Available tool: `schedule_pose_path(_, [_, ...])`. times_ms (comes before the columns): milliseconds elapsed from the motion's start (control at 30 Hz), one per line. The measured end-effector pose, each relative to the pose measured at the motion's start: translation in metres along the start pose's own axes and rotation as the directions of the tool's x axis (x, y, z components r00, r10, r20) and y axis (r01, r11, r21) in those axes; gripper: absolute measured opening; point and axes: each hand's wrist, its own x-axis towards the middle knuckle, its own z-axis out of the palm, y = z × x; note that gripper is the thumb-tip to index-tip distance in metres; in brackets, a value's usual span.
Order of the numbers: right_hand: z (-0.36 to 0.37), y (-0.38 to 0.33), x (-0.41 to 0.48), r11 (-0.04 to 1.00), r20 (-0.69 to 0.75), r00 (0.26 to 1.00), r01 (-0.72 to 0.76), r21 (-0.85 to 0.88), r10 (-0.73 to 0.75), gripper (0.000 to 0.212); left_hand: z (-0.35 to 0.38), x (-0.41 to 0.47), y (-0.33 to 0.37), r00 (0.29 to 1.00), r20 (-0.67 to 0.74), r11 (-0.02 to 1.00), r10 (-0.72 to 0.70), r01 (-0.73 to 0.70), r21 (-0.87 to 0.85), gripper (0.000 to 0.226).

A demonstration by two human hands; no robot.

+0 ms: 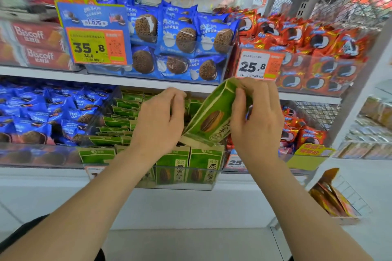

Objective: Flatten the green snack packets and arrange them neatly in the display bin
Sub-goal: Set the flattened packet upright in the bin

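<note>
A green snack packet (212,116) with a sunflower-seed picture is tilted in the air above the clear display bin (186,185). My right hand (254,116) grips its upper right edge with fingers and thumb. My left hand (159,118) is curled at the packet's left edge, touching its lower left side. Inside the bin, several green packets (118,116) lie stacked at the back and left, and upright ones (203,165) stand along the front wall.
Blue cookie packets (42,112) fill the bin to the left, red ones (297,131) the bin to the right. The shelf above (106,79) holds blue and red cookie packs with price tags (257,63). Orange packets (331,197) hang lower right.
</note>
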Motion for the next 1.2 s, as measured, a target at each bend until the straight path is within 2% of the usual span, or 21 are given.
schedule_pose_path(67, [-0.003, -0.011, 0.001, 0.994, 0.021, 0.999, -0.04, 0.097, 0.038, 0.016, -0.003, -0.003, 0.013, 0.998, -0.011, 0.981, 0.064, -0.065, -0.185, 0.033])
schedule_pose_path(133, [-0.002, -0.019, -0.001, 0.97, 0.107, 0.989, -0.119, 0.211, 0.098, 0.017, -0.002, -0.007, 0.026, 0.992, 0.088, 0.95, 0.093, -0.062, -0.306, 0.029])
schedule_pose_path(200, [0.001, -0.025, -0.005, 0.886, 0.223, 0.939, -0.324, 0.332, 0.26, 0.019, 0.004, -0.01, 0.031, 0.985, 0.163, 0.937, 0.05, 0.01, -0.349, 0.023])
schedule_pose_path(267, [0.003, -0.026, -0.006, 0.681, 0.301, 0.818, -0.575, 0.454, 0.49, 0.018, 0.01, -0.01, 0.03, 0.985, 0.161, 0.924, -0.057, 0.113, -0.364, 0.025])
schedule_pose_path(333, [0.002, -0.024, -0.004, 0.382, 0.433, 0.639, -0.748, 0.543, 0.636, 0.018, 0.012, -0.01, 0.028, 0.968, 0.161, 0.873, -0.193, 0.244, -0.421, 0.03])
schedule_pose_path(367, [0.002, -0.023, -0.003, 0.285, 0.518, 0.579, -0.792, 0.539, 0.63, 0.019, 0.012, -0.009, 0.029, 0.953, 0.161, 0.837, -0.255, 0.301, -0.457, 0.03])
schedule_pose_path(467, [0.003, -0.025, -0.005, 0.133, 0.714, 0.494, -0.856, 0.5, 0.495, 0.029, 0.013, -0.008, 0.029, 0.915, 0.107, 0.737, -0.388, 0.378, -0.561, 0.014])
schedule_pose_path(567, [0.003, -0.029, -0.008, -0.021, 0.8, 0.401, -0.889, 0.458, 0.446, 0.037, 0.013, -0.008, 0.028, 0.915, 0.074, 0.724, -0.397, 0.362, -0.587, 0.004])
schedule_pose_path(667, [0.002, -0.027, -0.007, 0.026, 0.786, 0.36, -0.915, 0.403, 0.502, 0.036, 0.014, -0.009, 0.027, 0.927, 0.088, 0.756, -0.366, 0.351, -0.553, 0.003])
schedule_pose_path(733, [0.0, -0.025, -0.005, 0.133, 0.752, 0.392, -0.914, 0.383, 0.531, 0.037, 0.014, -0.011, 0.027, 0.93, 0.119, 0.774, -0.347, 0.356, -0.523, 0.005])
schedule_pose_path(833, [-0.003, -0.021, -0.003, 0.395, 0.687, 0.548, -0.832, 0.39, 0.477, 0.038, 0.015, -0.013, 0.029, 0.947, 0.134, 0.814, -0.292, 0.32, -0.484, 0.009])
schedule_pose_path(933, [-0.002, -0.015, -0.007, 0.573, 0.56, 0.689, -0.712, 0.406, 0.459, 0.042, 0.014, -0.014, 0.036, 0.952, 0.213, 0.808, -0.218, 0.299, -0.508, 0.022])
schedule_pose_path(1000, [-0.003, -0.01, -0.008, 0.68, 0.476, 0.753, -0.638, 0.36, 0.454, 0.043, 0.012, -0.016, 0.043, 0.947, 0.278, 0.794, -0.16, 0.291, -0.534, 0.03])
schedule_pose_path(1100, [-0.004, -0.005, -0.009, 0.728, 0.468, 0.771, -0.605, 0.323, 0.432, 0.04, 0.011, -0.017, 0.046, 0.955, 0.275, 0.813, -0.108, 0.244, -0.528, 0.031])
schedule_pose_path(1200, [-0.004, -0.004, -0.009, 0.758, 0.46, 0.777, -0.587, 0.283, 0.43, 0.043, 0.012, -0.016, 0.045, 0.93, 0.335, 0.74, -0.152, 0.331, -0.585, 0.028])
